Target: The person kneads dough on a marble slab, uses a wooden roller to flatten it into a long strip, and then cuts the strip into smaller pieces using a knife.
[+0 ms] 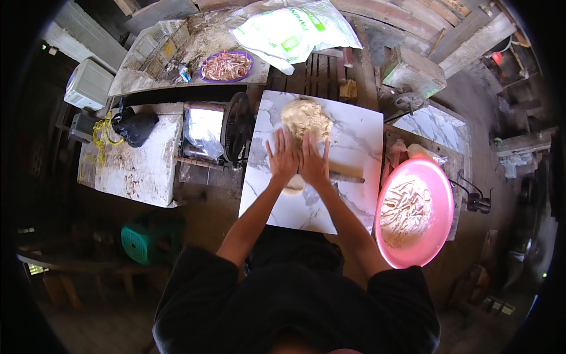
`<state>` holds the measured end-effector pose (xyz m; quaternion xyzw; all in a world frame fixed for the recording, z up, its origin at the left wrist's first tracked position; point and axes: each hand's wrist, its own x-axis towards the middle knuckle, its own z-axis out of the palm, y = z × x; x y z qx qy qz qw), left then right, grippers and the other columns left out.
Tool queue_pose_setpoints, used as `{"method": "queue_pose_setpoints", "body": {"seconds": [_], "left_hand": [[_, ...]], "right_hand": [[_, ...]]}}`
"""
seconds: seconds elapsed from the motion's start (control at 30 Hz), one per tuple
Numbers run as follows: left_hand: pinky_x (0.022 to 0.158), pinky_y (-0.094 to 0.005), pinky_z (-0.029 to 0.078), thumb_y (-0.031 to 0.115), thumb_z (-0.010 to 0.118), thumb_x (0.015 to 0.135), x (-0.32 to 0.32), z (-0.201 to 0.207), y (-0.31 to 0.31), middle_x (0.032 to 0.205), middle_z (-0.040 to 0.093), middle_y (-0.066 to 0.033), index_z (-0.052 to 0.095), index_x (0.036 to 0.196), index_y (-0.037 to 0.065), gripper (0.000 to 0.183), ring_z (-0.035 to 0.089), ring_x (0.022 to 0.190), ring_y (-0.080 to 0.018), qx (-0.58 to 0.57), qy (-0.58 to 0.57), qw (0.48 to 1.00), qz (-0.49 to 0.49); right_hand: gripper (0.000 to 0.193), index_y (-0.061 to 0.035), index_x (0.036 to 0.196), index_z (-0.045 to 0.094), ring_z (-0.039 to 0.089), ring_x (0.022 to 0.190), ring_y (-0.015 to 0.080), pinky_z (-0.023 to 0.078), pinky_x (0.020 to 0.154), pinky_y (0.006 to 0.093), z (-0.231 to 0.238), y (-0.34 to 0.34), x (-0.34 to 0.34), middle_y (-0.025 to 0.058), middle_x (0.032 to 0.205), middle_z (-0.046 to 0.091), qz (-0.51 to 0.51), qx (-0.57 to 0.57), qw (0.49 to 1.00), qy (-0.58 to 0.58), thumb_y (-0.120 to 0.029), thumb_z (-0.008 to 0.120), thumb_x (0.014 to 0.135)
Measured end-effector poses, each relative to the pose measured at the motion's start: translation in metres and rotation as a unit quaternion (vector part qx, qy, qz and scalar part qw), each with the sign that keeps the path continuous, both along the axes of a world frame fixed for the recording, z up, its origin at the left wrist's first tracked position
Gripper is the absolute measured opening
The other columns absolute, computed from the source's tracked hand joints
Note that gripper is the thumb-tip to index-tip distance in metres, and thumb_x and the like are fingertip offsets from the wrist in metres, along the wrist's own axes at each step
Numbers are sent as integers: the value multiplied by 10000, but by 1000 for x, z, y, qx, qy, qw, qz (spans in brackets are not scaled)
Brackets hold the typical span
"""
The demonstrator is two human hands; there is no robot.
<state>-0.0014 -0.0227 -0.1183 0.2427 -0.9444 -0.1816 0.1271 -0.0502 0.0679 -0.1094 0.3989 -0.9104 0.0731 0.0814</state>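
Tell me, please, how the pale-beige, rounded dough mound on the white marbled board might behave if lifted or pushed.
The pale-beige dough mound would probably sag rather than stay stiff, given its uneven, rounded outline. Its rough, lumpy surface suggests pieces might tear away. Its broad spread on the white marbled board makes rolling seem unlikely.

Rm dim at sides, brighter past far edge of worktop (361,133), w/ rough plank wall (404,19) there. Stained white table (144,162) off L edge; green plastic stool (135,243) out past near-L corner. Floor (480,103) greyish off R edge, dark brn nearer.
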Motion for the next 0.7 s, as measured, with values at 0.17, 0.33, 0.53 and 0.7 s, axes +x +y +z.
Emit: {"method": "queue_pose_setpoints", "body": {"seconds": [0.17, 0.33, 0.53, 0.7], "left_hand": [[1014, -474, 12, 218, 397, 784, 76, 2, 29, 1360, 178, -175, 201, 1298, -4, 593, 120, 1285, -247, 38, 2, 999, -31], [1014, -475, 11, 218, 371, 803, 53, 2, 17, 1362, 171, -177, 194, 1303, 4, 572, 112, 1287, -247, 35, -10, 999, -23], [1011, -483, 7, 231, 349, 823, -2, -1, -10, 1371, 145, -170, 203, 1304, 13, 548, 76, 1292, -248, -30, 19, 999, 8], [1009, -484, -6, 225, 349, 823, 55, 3, 16, 1373, 146, -164, 209, 1304, 16, 543, 74, 1291, -254, 13, -20, 1000, -1]], "right_hand": [[510, -26, 1293, 245, 175, 1266, 168, 95, 996, 511, 2, 37, 71, 68, 1344, 266, 29, -2, 997, -77, -265, 342, 853], [510, -28, 1294, 243, 177, 1265, 166, 89, 995, 514, 0, 22, 50, 63, 1350, 256, 14, -3, 998, -61, -270, 335, 854], [500, -47, 1306, 222, 161, 1272, 167, 25, 1004, 501, 1, -13, -1, 46, 1360, 237, -15, -32, 999, -28, -254, 306, 859], [504, -49, 1302, 237, 158, 1273, 164, 59, 997, 520, -3, 17, 54, 45, 1356, 246, -5, -6, 998, -59, -273, 315, 857]]}}
